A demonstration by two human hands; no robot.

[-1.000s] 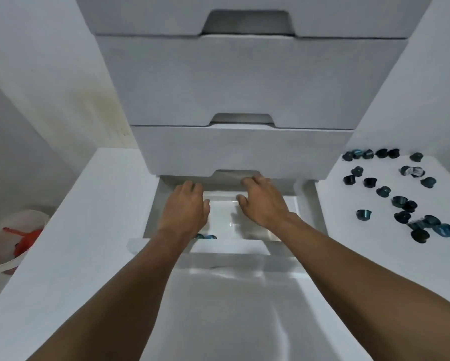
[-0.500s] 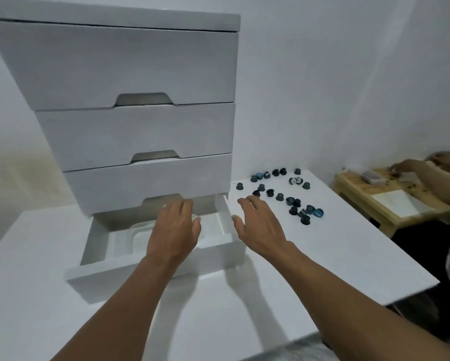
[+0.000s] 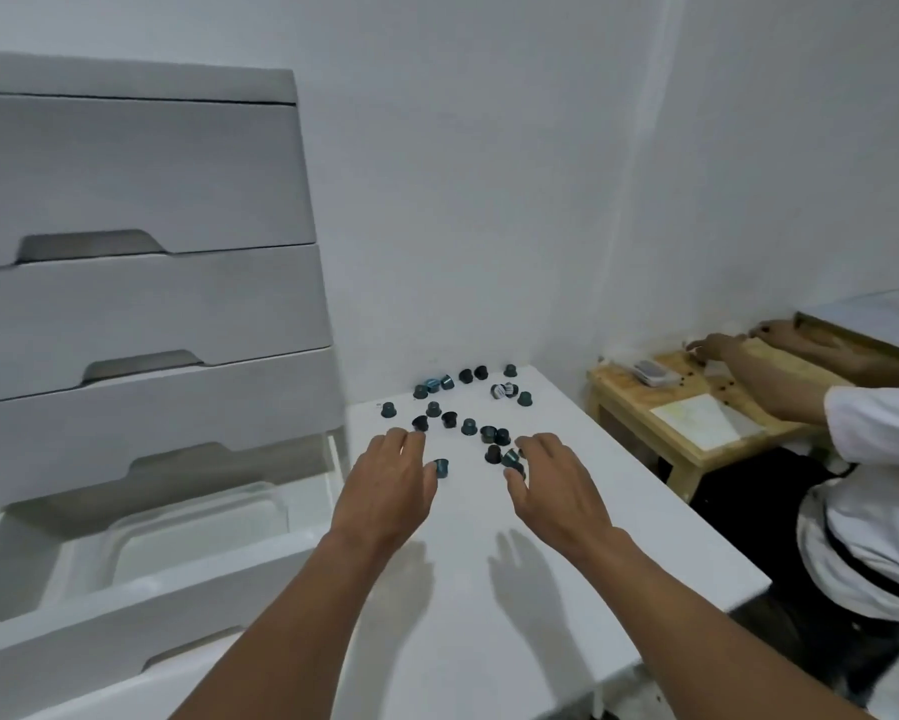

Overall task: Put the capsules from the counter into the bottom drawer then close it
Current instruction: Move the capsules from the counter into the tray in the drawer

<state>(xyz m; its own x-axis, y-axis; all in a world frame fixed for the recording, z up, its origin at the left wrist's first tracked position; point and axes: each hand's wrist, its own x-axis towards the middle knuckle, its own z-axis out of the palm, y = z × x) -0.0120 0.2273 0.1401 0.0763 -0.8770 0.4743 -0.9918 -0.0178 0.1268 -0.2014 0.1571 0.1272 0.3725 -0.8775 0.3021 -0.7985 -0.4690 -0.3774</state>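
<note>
Capsules (image 3: 469, 426), dark and teal, lie scattered on the white counter (image 3: 566, 589) just right of the drawer unit (image 3: 135, 304). A person's left hand (image 3: 390, 485), nearer the unit, and right hand (image 3: 551, 485), farther from it, hover palm-down over them, fingers spread and holding nothing. The right fingertips appear to reach the nearest capsules, though contact cannot be told. At the foot of the unit the bottom drawer (image 3: 125, 610) stands pulled open with a pale tray (image 3: 197, 517) inside, while well to the right of the unit a second person (image 3: 863, 439) in white reaches over a low wooden table (image 3: 639, 402).
</note>
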